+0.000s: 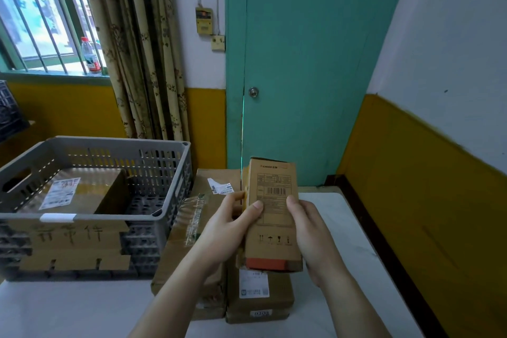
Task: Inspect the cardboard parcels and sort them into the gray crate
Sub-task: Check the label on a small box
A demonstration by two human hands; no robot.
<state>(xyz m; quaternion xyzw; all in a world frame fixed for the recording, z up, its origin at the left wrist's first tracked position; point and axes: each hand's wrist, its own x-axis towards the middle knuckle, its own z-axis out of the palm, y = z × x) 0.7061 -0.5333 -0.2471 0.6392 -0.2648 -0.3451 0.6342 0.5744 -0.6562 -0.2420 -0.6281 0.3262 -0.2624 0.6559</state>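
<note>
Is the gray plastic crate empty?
No. A flat cardboard parcel with a white label already lies inside the gray plastic crate.

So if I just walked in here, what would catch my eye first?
Probably the tall cardboard box held upright in the middle, barcode facing the camera, with the left hand and right hand gripping its sides. Next, the gray crate on the left of the table, already holding one flat parcel. Behind it all stands a big teal door.
</note>
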